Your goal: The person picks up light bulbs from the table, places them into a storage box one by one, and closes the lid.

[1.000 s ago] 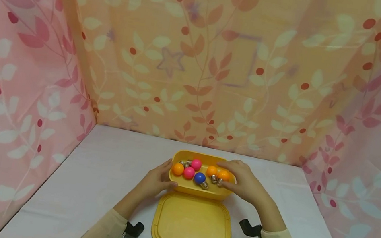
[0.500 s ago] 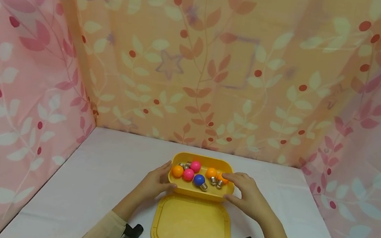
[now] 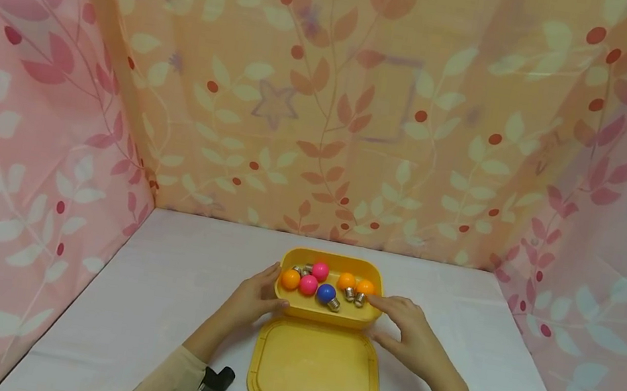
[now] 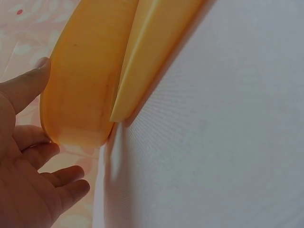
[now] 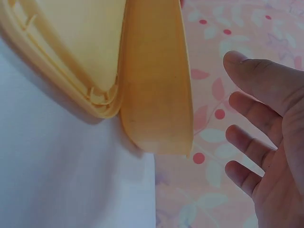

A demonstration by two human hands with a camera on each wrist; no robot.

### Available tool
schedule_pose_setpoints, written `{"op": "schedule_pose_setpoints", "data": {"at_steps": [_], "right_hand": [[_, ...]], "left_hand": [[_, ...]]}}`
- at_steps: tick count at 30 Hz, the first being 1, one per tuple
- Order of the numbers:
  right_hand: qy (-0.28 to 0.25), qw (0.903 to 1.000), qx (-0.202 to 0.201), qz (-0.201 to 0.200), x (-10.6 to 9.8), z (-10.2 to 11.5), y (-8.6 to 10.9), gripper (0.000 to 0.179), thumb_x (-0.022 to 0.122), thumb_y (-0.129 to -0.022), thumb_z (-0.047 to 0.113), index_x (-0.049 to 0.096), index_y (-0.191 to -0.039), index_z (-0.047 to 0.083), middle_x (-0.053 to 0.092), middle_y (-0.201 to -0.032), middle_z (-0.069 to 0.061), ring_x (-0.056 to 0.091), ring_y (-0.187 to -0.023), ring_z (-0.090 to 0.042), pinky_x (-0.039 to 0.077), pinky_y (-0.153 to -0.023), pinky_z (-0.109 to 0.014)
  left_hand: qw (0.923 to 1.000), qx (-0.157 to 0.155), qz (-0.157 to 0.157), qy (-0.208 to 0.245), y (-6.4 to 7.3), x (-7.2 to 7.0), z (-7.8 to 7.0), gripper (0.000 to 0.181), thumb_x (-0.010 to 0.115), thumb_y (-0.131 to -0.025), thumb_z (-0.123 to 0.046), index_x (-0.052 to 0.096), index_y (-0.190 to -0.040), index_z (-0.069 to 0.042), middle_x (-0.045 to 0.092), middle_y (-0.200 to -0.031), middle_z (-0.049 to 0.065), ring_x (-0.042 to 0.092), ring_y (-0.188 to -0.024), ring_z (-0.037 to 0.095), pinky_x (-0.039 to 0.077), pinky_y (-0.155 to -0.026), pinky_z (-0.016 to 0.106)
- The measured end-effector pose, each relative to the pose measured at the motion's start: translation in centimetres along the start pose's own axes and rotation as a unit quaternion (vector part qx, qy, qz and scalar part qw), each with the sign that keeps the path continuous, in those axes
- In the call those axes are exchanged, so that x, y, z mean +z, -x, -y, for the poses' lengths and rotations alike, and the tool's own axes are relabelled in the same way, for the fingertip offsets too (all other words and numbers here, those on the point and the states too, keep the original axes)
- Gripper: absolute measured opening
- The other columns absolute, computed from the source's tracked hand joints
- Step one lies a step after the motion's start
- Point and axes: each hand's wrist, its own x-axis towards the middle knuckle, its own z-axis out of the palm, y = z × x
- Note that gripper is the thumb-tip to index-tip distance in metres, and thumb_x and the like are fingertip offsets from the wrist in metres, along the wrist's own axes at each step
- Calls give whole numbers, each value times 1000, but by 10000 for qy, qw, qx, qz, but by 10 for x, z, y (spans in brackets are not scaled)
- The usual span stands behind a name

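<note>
A yellow plastic box (image 3: pixel 326 316) stands without its lid, holding several small round-topped light bulbs: orange bulbs (image 3: pixel 290 279), pink bulbs (image 3: pixel 308 285) and one blue bulb (image 3: pixel 326 293). My left hand (image 3: pixel 255 294) holds the box's left end, thumb at the front rim and fingers round the far corner. My right hand (image 3: pixel 414 336) is at the right end with fingers spread; the right wrist view shows a gap between it and the box wall. Flat in front of the box lies the yellow lid (image 3: pixel 315 371), its raised rim facing up.
White cloth covers the table (image 3: pixel 184 257). A patterned orange curtain (image 3: pixel 328 91) hangs behind, with pink curtains (image 3: pixel 30 115) on both sides. Each wrist wears a black camera mount (image 3: pixel 218 379).
My right hand has drawn back from over the orange bulbs, toward me and out past the box's right end. The left hand keeps its place on the box.
</note>
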Motion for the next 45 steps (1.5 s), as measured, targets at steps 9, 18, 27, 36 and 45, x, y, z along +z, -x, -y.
{"op": "schedule_pose_setpoints", "data": {"at_steps": [9,18,27,36,45], "right_hand": [[7,9994,335,-78,8,-9,25,67,87,-84,23,58,-144,35,61,-139,16,50,-132,-18,38,-111,-55],[18,9994,242,-266,16,-14,39,71,88,-82,23,56,-144,38,60,-140,18,51,-131,-15,33,-109,-41],[85,9987,97,-487,21,-21,43,70,89,-80,21,60,-144,22,61,-140,15,51,-130,-16,31,-108,-37],[120,9984,228,-500,21,-26,48,73,90,-79,23,59,-145,25,61,-141,13,51,-130,-16,34,-107,-44],[178,9976,144,-660,20,-32,51,79,92,-76,24,57,-146,31,62,-140,10,52,-129,-18,36,-106,-46]], "left_hand": [[9999,-30,-7,-104,0,-1,-4,88,84,-86,-35,38,-159,-17,30,-168,-3,28,-155,29,24,-124,54],[9999,-72,35,-123,2,-2,-7,88,84,-86,-37,39,-159,-17,31,-168,-2,29,-155,30,25,-124,55],[9993,29,12,-379,4,-7,-11,84,84,-86,-38,44,-156,-14,35,-166,3,33,-152,34,25,-124,58],[9977,104,-23,-667,9,-9,-7,83,82,-87,-41,46,-155,-11,42,-162,6,38,-150,34,30,-122,57],[9960,136,-152,-867,36,-21,5,75,81,-88,-36,52,-150,-6,50,-156,10,44,-146,33,33,-121,55]]}}
